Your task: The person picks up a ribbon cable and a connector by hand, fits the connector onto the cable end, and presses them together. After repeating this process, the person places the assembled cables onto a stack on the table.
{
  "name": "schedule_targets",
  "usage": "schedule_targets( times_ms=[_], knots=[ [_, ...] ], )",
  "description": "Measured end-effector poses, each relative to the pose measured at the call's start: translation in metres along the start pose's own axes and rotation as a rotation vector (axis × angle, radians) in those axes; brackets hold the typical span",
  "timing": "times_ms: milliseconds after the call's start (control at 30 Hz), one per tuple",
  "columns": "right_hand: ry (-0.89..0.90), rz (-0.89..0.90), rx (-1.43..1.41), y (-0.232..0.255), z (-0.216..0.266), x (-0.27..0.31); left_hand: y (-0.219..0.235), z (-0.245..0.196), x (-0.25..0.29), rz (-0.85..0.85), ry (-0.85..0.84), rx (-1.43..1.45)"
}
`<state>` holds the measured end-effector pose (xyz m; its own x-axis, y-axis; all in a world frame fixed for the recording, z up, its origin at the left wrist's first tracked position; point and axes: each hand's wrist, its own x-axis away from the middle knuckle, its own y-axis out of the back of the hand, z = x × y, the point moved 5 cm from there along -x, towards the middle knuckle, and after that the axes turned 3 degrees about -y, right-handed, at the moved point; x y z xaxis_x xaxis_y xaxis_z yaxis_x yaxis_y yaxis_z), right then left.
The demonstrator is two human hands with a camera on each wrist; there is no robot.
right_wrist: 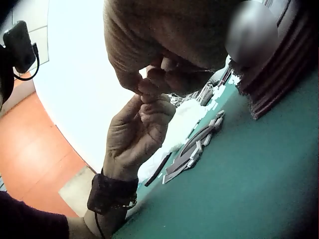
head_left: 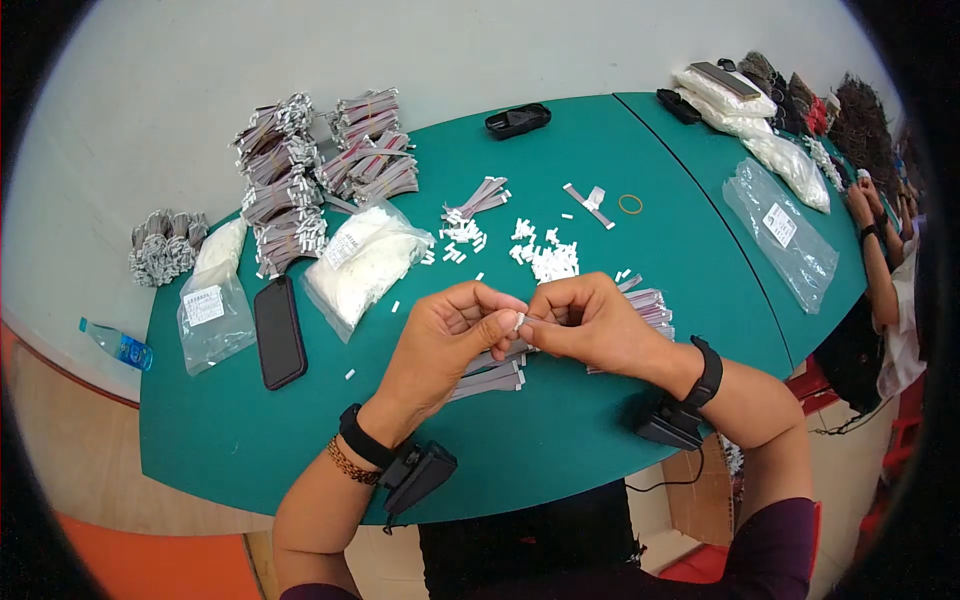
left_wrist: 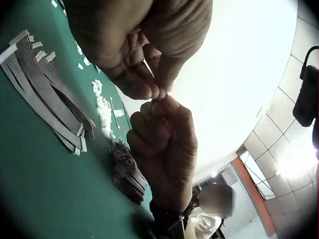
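In the head view the left hand [head_left: 450, 335] and right hand [head_left: 590, 320] meet fingertip to fingertip above the green table, pinching a small white piece [head_left: 519, 321] between them. Both wrist views show the thumbs and curled fingers touching, with the piece mostly hidden. Grey flat cables with white ends [head_left: 490, 380] lie beneath the hands. Beside the right hand is another cable bundle [head_left: 650, 308]. Loose white connectors [head_left: 555, 262] are heaped just beyond the fingers.
A phone [head_left: 281, 333], a bag of white pieces [head_left: 365, 262] and stacked cable bundles [head_left: 285, 190] stand on the left. Farther back are a black case [head_left: 518, 121], a rubber band [head_left: 630, 204] and a single cable [head_left: 588, 206]. Another person's arms [head_left: 875, 240] are at the right.
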<state>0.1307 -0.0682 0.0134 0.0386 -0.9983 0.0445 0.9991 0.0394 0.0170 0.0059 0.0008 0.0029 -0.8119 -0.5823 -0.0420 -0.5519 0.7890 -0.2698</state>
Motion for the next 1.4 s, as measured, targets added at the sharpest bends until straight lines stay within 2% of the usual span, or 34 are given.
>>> schedule_targets(
  times_ms=[200,433,633,1133,1300,1400],
  knots=[
    [0.069,-0.052,0.036,0.001,-0.004,0.0,-0.003,0.002,0.001,-0.032,-0.057,-0.03],
    [-0.022,0.004,-0.022,-0.001,-0.003,0.001,-0.007,0.0,0.005,-0.13,-0.115,-0.117],
    [-0.021,0.072,-0.037,0.001,-0.008,-0.005,-0.002,0.001,0.001,-0.056,-0.088,-0.088],
    [-0.012,0.046,-0.045,0.003,-0.008,-0.006,0.002,0.004,0.0,-0.04,-0.065,-0.031],
    [0.022,0.062,0.076,0.006,-0.008,-0.005,0.003,0.001,-0.001,-0.044,-0.046,-0.064],
    [-0.002,0.075,0.042,0.004,-0.006,-0.005,0.003,-0.001,0.0,-0.057,-0.062,-0.111]
  ],
)
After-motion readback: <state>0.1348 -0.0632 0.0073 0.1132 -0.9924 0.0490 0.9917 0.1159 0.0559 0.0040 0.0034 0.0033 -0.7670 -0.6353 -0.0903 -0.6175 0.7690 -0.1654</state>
